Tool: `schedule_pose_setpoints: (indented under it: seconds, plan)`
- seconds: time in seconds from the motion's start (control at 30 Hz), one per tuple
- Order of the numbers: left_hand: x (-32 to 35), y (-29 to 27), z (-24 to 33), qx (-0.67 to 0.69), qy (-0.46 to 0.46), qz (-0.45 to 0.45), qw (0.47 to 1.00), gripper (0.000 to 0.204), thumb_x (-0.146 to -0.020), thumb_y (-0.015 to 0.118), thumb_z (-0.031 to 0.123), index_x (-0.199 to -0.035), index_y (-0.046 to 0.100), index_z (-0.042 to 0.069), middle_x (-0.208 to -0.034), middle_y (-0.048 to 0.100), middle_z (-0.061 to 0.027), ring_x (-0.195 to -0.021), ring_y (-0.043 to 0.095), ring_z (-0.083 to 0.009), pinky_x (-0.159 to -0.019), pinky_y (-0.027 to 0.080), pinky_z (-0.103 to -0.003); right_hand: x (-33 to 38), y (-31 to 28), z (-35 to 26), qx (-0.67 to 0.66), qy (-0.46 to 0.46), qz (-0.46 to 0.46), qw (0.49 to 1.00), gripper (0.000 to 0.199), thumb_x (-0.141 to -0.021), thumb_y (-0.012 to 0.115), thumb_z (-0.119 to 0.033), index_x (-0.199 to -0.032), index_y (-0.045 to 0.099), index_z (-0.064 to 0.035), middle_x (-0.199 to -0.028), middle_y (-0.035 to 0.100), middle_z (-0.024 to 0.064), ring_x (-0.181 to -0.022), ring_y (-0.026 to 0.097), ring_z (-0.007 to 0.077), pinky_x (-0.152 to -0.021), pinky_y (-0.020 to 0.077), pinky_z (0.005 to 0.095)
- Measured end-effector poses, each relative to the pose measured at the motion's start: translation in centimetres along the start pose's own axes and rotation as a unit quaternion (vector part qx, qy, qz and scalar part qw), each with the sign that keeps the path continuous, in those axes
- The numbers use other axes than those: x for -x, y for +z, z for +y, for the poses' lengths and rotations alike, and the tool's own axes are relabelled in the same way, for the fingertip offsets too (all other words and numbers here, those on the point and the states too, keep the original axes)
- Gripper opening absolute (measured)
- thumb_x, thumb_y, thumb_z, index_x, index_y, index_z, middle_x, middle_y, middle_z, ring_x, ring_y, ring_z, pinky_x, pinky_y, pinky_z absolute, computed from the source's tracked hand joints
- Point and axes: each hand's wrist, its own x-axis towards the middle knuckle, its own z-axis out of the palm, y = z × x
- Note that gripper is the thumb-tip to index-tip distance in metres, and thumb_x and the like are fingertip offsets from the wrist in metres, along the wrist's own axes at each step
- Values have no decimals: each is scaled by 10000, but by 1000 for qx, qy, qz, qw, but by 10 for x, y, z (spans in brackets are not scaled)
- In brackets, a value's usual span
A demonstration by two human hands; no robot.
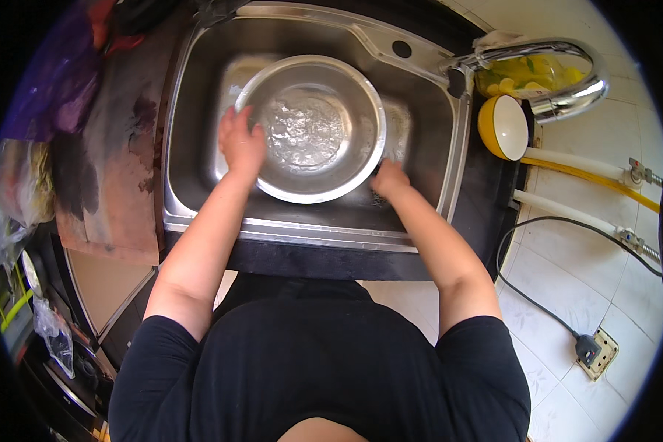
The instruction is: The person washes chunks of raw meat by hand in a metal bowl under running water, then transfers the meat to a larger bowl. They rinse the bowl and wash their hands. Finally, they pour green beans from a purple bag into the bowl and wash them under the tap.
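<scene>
I have both hands down in the steel sink (pixel 427 132), one on each side of a wide metal basin (pixel 309 193). The basin sits inside the sink with its mouth upward, and on its floor is a clear, glinting patch that looks like rippled water (pixel 302 132).

My left hand (pixel 241 147) is at the basin's left edge. Its fingers are spread over the rim, the thumb standing apart on the inner side — whether they truly grip the metal, I cannot tell. My right hand (pixel 392 180) is low beside the basin's lower right edge, its fingers turned down and partly hidden. Something dark shows at their tips, too blurred to name, so I cannot tell if they are closed on it.

The black worktop (pixel 486 184) frames the sink. On its right, near the back corner, is a yellow bowl (pixel 502 127) with its white inside showing, just below a curved chrome tap (pixel 563 110). Behind the tap I see a see-through container (pixel 527 77) with yellow pieces in it.

To my left is a stained brown board (pixel 110 199), with a purple plastic bag (pixel 51 81) beyond it. Well off to my right — against the white tiles — a black plug (pixel 588 348) sits in a socket (pixel 607 352).
</scene>
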Motion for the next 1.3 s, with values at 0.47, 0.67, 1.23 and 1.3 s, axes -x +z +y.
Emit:
schedule_pose_setpoints:
  seconds: [0.47, 0.67, 1.23, 1.3]
  plan:
    - [2, -32, -14, 270, -181, -160, 932, 261, -725, 557, 128, -930, 501, -24, -849, 595, -227, -800, 586, -345, -723, 444, -383, 33, -30, -67, -182, -335, 195, 904, 389, -747, 578, -119, -1125, 512, -58, -1133, 484, 155, -1004, 502, 334, -854, 427, 375]
    - [-2, -28, -9, 221, -164, -132, 952, 246, -772, 560, 151, -933, 498, -23, -805, 594, -243, -800, 578, -389, -700, 453, -407, -27, 52, -162, -21, -619, 111, 777, 560, -819, 500, -204, -1335, 319, -85, -1431, 146, 174, -1309, 171, 363, -1067, 189, 437]
    - [2, -21, -9, 413, -143, -20, 899, 177, -804, 622, 105, -832, 470, 19, -724, 549, -35, -644, 483, -85, -593, 422, -235, 23, 73, -176, -366, -469, -73, 801, 614, -913, 323, -386, -1381, 157, -24, -1439, -48, 224, -1339, -5, 344, -1086, 77, 373]
    - [-1, -20, -13, 427, -136, -34, 893, 179, -808, 621, 109, -874, 487, 11, -748, 547, -36, -665, 484, -88, -616, 422, -232, 21, 61, -133, -186, -509, -91, 835, 584, -910, 333, -371, -1378, 202, -46, -1447, -19, 200, -1342, 18, 337, -1090, 82, 380]
